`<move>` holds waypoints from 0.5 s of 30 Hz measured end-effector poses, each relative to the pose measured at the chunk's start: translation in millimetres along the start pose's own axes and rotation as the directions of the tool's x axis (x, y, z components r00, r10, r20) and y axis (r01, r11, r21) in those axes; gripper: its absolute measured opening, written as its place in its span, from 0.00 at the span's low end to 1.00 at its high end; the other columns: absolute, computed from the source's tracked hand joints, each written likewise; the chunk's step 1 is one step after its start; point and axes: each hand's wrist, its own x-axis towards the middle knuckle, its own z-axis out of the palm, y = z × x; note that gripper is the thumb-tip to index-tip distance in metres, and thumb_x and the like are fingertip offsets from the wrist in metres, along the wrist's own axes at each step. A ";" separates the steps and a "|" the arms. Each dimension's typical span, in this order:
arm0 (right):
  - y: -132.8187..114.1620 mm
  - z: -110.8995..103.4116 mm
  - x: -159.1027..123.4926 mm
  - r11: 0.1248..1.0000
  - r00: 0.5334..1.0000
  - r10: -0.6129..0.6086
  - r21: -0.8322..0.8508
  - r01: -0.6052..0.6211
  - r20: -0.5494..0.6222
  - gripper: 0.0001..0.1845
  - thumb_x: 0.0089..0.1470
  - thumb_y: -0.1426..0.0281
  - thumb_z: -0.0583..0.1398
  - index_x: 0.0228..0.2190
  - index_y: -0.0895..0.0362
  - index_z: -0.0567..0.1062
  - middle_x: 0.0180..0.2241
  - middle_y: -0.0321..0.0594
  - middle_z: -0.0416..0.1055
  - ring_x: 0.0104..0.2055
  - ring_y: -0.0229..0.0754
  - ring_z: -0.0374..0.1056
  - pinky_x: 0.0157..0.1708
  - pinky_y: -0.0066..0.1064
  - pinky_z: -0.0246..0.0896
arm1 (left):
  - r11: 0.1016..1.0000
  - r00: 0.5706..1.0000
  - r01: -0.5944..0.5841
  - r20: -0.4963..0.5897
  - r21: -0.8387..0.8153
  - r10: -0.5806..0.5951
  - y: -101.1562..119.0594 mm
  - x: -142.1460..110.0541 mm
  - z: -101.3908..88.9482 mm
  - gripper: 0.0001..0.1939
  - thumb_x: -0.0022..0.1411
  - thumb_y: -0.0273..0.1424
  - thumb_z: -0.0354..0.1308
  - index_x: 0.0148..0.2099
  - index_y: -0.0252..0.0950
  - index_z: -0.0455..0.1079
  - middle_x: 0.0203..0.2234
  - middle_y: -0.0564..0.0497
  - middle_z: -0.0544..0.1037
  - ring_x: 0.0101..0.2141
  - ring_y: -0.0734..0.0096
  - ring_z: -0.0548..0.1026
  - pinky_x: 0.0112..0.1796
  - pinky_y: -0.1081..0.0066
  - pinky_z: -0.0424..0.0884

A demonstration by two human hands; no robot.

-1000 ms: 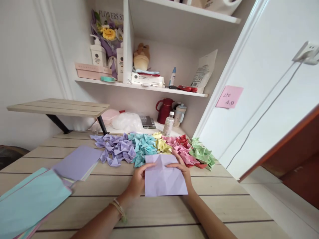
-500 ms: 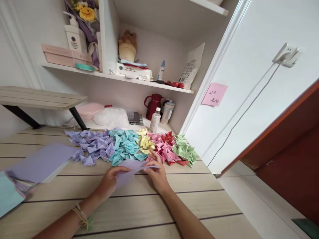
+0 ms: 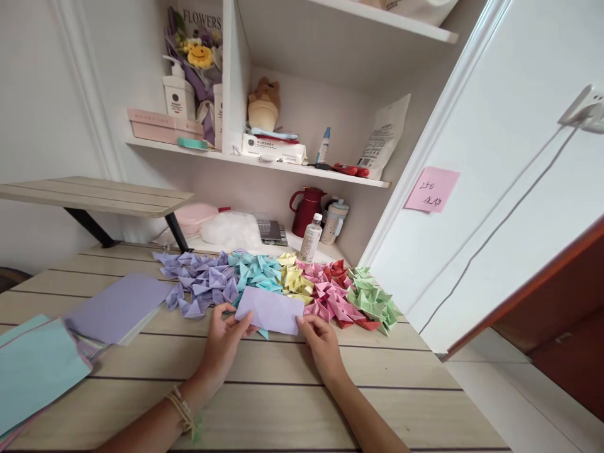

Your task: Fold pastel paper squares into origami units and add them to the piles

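A lavender sheet of paper, folded into a narrow rectangle, is held just above the wooden table. My left hand pinches its lower left corner and my right hand pinches its lower right corner. Right behind the sheet lies a row of folded paper pieces: purple ones, blue ones, yellow ones, pink and red ones, and green ones.
Stacks of flat paper lie at the left, a purple stack and a light blue stack. A small bottle, a red jug and a cup stand at the back under the shelves. A white wall bounds the right.
The lavender sheet lay open and flat a second ago. It has been folded in half away from me and both hands now hold it at the near corners.
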 end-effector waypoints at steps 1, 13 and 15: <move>-0.8 0.5 -1.3 0.998 0.997 0.046 0.028 -0.048 0.067 0.24 0.51 0.48 0.58 0.27 0.57 0.75 0.16 0.31 0.59 0.19 0.35 0.56 0.19 0.26 0.53 | 1.000 1.000 -0.007 0.010 0.006 0.007 0.1 -0.1 -0.4 0.31 0.40 0.39 0.70 0.39 0.40 0.53 0.24 0.55 0.79 0.22 0.71 0.77 0.31 0.70 0.74; -5.1 4.1 -4.4 0.961 0.975 0.164 0.199 -0.192 0.150 0.24 0.44 0.48 0.64 0.25 0.59 0.76 0.26 0.39 0.72 0.30 0.42 0.67 0.29 0.31 0.64 | 0.984 0.985 -0.043 0.174 0.173 0.013 7.3 -8.9 -0.6 0.16 0.46 0.39 0.66 0.35 0.34 0.73 0.25 0.49 0.79 0.29 0.66 0.77 0.37 0.69 0.72; -5.7 4.3 -4.6 0.953 0.980 0.160 0.240 -0.185 0.120 0.23 0.41 0.50 0.66 0.24 0.59 0.76 0.25 0.38 0.72 0.30 0.41 0.66 0.31 0.31 0.63 | 0.984 0.986 -0.054 0.165 0.167 0.026 8.4 -10.1 -0.5 0.16 0.46 0.39 0.67 0.34 0.34 0.74 0.25 0.50 0.78 0.28 0.67 0.77 0.36 0.69 0.72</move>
